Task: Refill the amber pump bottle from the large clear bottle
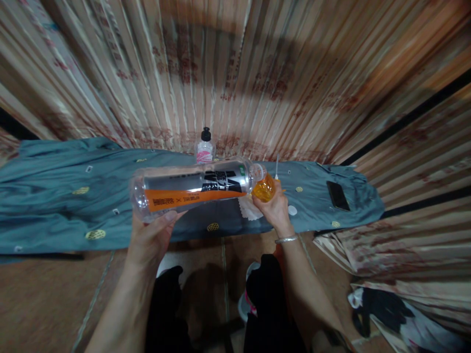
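Note:
My left hand (151, 240) is closed around the base end of a large clear plastic bottle (195, 184) with an orange and black label. The bottle lies almost level in the air, its mouth pointing right. Against that mouth, my right hand (276, 208) grips a small clear container of orange-yellow liquid (266, 187); its exact shape is partly covered by my fingers. A thin white pointed piece (277, 169) stands up just behind my right hand. Under the hands lie a white scalloped cloth or paper (249, 209) and a white disc (292, 210).
A small clear bottle with a black cap (205, 147) stands at the back of the surface covered by a teal patterned cloth (55, 196). To the right lies a dark phone (337, 195). A pleated curtain (221, 73) hangs behind and on the right side.

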The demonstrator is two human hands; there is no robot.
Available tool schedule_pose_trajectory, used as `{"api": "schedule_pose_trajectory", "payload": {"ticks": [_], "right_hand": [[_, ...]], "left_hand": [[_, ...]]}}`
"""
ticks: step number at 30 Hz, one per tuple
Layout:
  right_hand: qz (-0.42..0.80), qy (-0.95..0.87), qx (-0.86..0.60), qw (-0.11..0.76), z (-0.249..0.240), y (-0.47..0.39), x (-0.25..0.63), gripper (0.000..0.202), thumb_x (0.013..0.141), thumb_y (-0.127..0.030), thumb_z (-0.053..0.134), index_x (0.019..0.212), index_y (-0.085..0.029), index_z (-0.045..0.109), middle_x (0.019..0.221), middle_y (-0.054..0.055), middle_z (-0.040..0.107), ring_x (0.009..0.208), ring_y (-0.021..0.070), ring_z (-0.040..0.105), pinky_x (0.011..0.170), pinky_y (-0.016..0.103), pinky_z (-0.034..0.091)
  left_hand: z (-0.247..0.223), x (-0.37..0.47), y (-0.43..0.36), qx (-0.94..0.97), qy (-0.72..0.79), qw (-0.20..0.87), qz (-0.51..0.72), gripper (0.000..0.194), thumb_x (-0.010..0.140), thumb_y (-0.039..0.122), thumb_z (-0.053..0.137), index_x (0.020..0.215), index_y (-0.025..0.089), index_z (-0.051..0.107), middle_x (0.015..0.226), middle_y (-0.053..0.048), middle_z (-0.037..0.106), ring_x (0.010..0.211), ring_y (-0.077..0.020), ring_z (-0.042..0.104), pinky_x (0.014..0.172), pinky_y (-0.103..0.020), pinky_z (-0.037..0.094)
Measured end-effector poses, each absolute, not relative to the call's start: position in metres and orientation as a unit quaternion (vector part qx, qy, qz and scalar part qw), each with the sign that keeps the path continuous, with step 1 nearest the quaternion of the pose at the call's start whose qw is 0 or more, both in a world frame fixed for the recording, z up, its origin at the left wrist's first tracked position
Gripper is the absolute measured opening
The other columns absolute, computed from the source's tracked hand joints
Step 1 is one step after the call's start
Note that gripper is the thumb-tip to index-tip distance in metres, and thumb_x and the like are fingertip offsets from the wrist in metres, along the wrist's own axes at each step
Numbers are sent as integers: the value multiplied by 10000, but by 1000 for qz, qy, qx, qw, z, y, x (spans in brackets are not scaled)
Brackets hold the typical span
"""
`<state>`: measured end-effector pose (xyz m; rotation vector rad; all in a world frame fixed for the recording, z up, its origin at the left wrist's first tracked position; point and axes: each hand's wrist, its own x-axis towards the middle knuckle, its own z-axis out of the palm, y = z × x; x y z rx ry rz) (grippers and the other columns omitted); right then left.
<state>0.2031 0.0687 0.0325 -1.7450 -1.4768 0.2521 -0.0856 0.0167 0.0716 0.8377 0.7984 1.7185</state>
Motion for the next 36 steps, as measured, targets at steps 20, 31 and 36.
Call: {"api": "schedule_pose_trajectory", "payload": {"ticks": [20, 31, 36], "right_hand": [[112, -627, -652, 411, 29, 72, 229, 801, 695, -544, 779, 1367, -168, 559, 1221, 177, 768, 1104, 405, 754, 935, 538, 618], [120, -637, -619, 444, 24, 77, 241, 639, 703, -458, 733, 1278, -215, 595, 1128, 107, 769, 1021, 347, 737, 973, 548, 597], [141, -637, -603, 459, 22, 81, 247, 618, 711, -442, 713, 1272, -213, 591, 1175, 119, 755, 1095, 348, 714, 1040, 546, 567]], "left_hand": [[70, -70, 25, 323, 302, 540, 716, 525, 637, 261, 954, 1122, 346, 773, 1132, -18, 823, 1134, -347, 759, 957, -508, 660], [63, -62, 32, 295, 280, 565, 718, 730, 645, 162, 926, 1295, 349, 654, 1140, -6, 812, 1067, -282, 771, 899, -472, 669], [69, -56, 31, 286, 291, 572, 712, 812, 630, 176, 911, 1362, 354, 608, 1246, -46, 789, 1165, -345, 752, 950, -540, 639]]}}
